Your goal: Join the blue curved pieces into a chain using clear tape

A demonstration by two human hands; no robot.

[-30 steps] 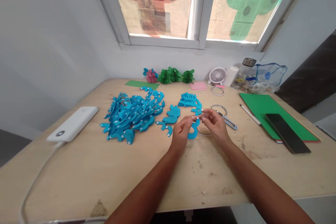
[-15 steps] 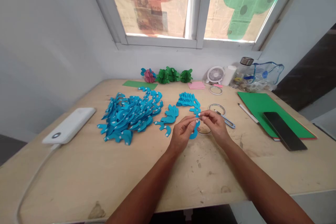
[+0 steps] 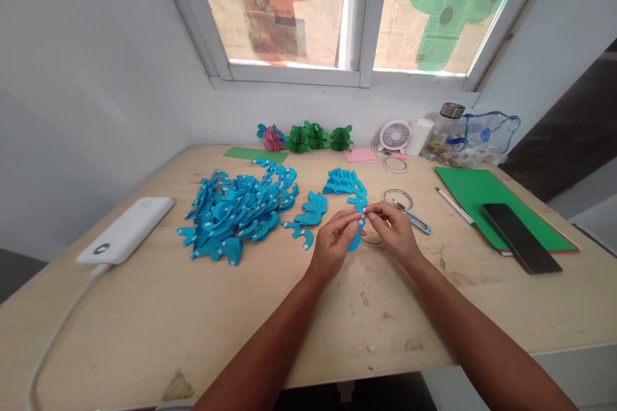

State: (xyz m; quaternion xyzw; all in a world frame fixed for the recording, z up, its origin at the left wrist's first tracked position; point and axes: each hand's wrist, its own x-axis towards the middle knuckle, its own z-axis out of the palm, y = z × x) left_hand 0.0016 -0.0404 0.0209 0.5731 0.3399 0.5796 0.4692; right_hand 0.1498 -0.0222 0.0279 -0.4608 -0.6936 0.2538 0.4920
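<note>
My left hand [image 3: 334, 241] is closed on a blue curved paper piece [image 3: 355, 243], which hangs partly hidden below the fingers. The thumb and finger of my right hand [image 3: 393, 230] pinch at a small white tape square [image 3: 364, 210] where both sets of fingertips meet. Just beyond them lies a fanned row of blue paper pieces [image 3: 344, 181]. To the left is a smaller bunch of blue pieces [image 3: 314, 205], and farther left a large heap of blue pieces [image 3: 236, 210] bearing white squares. Beneath my hands a tape roll [image 3: 375, 239] is partly covered.
On the right lie another tape roll [image 3: 398, 192], a craft knife [image 3: 418, 223], a white pen [image 3: 455, 207], and a black phone [image 3: 520, 237] on green sheets [image 3: 463, 181]. A white power bank [image 3: 126, 231] with its cable is at left. Folded paper shapes [image 3: 315, 136] and a fan [image 3: 395, 136] line the wall.
Both hands stay at nearly the same spot, with only slight finger movement around the white square. The whole view has shifted very slightly.
</note>
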